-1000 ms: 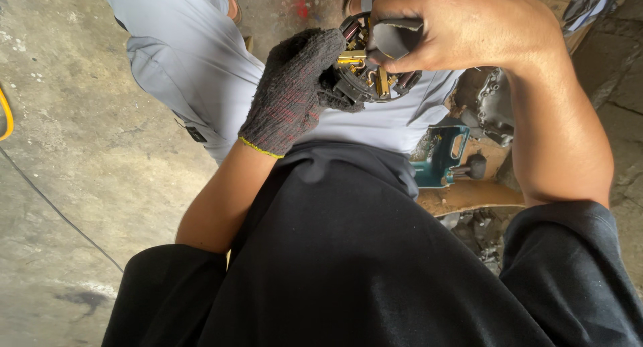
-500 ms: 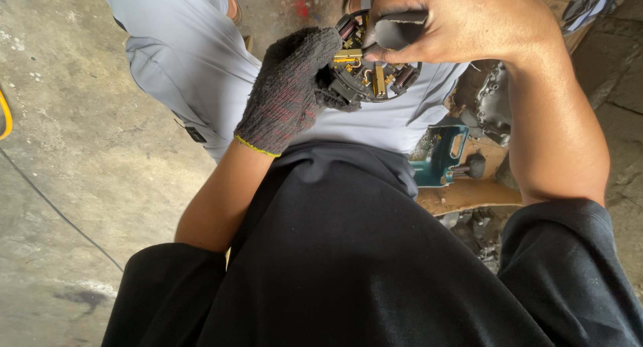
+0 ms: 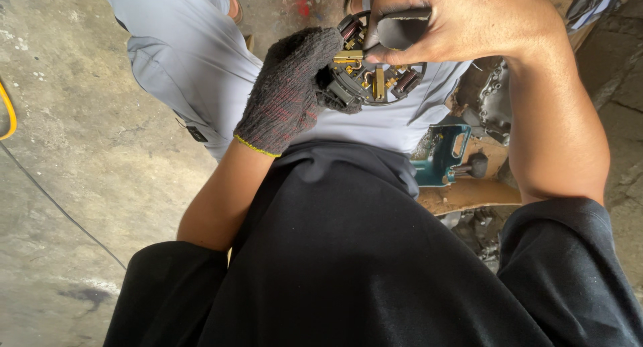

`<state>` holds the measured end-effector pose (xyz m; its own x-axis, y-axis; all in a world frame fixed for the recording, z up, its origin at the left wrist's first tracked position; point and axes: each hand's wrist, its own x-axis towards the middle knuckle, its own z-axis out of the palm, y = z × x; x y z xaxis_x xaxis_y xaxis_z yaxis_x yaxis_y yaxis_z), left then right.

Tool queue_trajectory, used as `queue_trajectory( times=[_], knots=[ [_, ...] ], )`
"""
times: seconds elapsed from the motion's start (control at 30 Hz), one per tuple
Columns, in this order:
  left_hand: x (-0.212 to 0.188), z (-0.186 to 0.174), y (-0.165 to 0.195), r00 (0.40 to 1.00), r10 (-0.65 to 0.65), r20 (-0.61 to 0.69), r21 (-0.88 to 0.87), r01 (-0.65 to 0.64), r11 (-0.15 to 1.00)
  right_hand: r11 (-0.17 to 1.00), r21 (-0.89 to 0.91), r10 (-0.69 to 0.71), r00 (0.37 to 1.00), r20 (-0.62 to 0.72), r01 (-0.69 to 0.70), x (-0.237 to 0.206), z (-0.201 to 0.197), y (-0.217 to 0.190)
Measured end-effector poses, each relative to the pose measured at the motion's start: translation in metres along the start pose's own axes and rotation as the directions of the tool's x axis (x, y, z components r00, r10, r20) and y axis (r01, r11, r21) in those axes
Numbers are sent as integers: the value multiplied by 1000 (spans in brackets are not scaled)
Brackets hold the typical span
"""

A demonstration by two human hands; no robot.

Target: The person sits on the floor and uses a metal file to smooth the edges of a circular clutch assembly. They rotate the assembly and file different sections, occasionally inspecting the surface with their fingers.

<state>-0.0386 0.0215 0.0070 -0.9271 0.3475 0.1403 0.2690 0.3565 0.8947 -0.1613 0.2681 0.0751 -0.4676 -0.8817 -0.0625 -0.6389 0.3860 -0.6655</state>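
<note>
Two hands meet above our lap. Behind lie a teal tool [image 3: 442, 156], a metal casing [image 3: 495, 99] and a cable [image 3: 53, 199]. Our gloved left hand [image 3: 288, 92] grips the round brush ring [image 3: 375, 76], face toward us; our bare right hand [image 3: 462, 25] pinches a dark tool [image 3: 402, 32] onto it.

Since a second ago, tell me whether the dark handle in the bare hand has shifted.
Yes. The dark handle in the right hand has risen slightly toward the frame top, relative to the round brush holder pinched by the gloved left hand.

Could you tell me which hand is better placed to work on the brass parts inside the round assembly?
Probably the right hand: it already holds a dark tool at the round assembly, while the gloved left hand steadies its edge.
</note>
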Motion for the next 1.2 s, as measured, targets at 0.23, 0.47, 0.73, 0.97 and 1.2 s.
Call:
queue_trajectory(
  times=[0.23, 0.47, 0.73, 0.97, 1.2],
  knots=[
    [4, 3, 4, 847, -525, 86, -683, 434, 588, 986, 31, 157, 982, 104, -161, -3, 1, 5],
    [8, 0, 12, 715, -628, 306, -842, 512, 173, 994, 3, 113, 990, 89, -114, 3, -7, -3],
    [3, -10, 11, 988, -145, 48, -192, 151, 970, 999, 20, 29, 999, 26, -29, 1, -11, -7],
    [1, -5, 2, 1000, -31, -4, -95, 31, 995, 994, 69, 81, 996, 39, -83, -6, -3, 5],
    [1, 1, 7, 694, -627, 354, -876, 481, 38, 997, 47, 68, 998, 4, -68, -6, -4, 4]
  ],
)
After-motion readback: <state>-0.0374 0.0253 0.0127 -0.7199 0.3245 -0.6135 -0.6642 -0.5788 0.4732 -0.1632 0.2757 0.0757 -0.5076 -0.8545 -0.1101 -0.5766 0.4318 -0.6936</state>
